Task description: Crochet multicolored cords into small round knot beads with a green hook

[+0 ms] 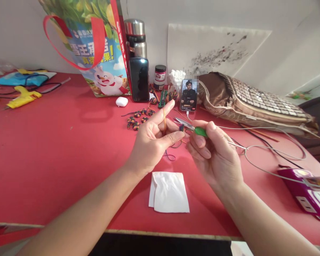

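My left hand [156,135] is raised over the red table [56,142], pinching a small dark knotted cord piece [181,127] between thumb and fingers. An orange cord [164,119] loops over its index finger, and thin cord ends dangle below. My right hand [213,153] is closed on small scissors with green handles [200,131]. Their metal blades [183,122] point left and touch the knotted piece. Both hands hover just above the table, almost touching each other.
A white paper piece [169,192] lies near the front edge. Several small knotted cord pieces [138,117], white earbuds case [121,101], two upright phones [139,80] [188,95], a printed bag [96,46], a glue gun [22,96], a brown pillow [250,103], white cables [269,149] and a power strip [306,192] surround.
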`<move>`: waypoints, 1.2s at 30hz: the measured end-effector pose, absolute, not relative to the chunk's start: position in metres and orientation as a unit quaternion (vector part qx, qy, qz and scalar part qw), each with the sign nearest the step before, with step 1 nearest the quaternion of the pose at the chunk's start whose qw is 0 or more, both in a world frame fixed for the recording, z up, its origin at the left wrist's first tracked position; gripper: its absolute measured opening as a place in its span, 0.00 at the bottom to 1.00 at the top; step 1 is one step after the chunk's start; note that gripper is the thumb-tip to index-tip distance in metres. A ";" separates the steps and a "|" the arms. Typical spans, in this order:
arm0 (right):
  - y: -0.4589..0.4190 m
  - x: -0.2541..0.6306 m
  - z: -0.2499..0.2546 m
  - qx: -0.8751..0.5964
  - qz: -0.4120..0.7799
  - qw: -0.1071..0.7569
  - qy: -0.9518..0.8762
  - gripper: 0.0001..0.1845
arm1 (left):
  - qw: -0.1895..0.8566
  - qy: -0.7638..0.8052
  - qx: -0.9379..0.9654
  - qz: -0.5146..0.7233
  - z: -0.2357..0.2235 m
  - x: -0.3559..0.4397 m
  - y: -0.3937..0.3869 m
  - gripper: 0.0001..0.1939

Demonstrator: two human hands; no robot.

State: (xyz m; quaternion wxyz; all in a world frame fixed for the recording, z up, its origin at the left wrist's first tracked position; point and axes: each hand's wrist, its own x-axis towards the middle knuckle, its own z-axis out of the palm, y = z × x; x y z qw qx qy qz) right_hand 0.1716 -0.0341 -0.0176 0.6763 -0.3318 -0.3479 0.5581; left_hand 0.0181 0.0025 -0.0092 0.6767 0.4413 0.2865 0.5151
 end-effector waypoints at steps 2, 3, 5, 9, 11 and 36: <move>-0.034 0.171 -0.017 -0.325 0.563 0.679 -0.341 0.11 | 0.670 0.287 0.442 0.523 -0.009 0.018 0.003 0.44; -0.033 0.171 -0.017 -0.323 0.567 0.678 -0.337 0.11 | 0.667 0.290 0.442 0.526 -0.009 0.017 0.004 0.44; -0.033 0.171 -0.016 -0.324 0.576 0.673 -0.333 0.10 | 0.661 0.299 0.441 0.528 -0.009 0.016 0.005 0.44; -0.031 0.174 -0.015 -0.333 0.582 0.661 -0.338 0.09 | 0.659 0.307 0.445 0.523 -0.010 0.015 0.007 0.43; -0.031 0.176 -0.015 -0.337 0.580 0.659 -0.339 0.09 | 0.659 0.305 0.450 0.520 -0.011 0.015 0.008 0.43; -0.029 0.176 -0.016 -0.319 0.613 0.642 -0.331 0.10 | 0.640 0.297 0.477 0.524 -0.014 0.014 0.007 0.39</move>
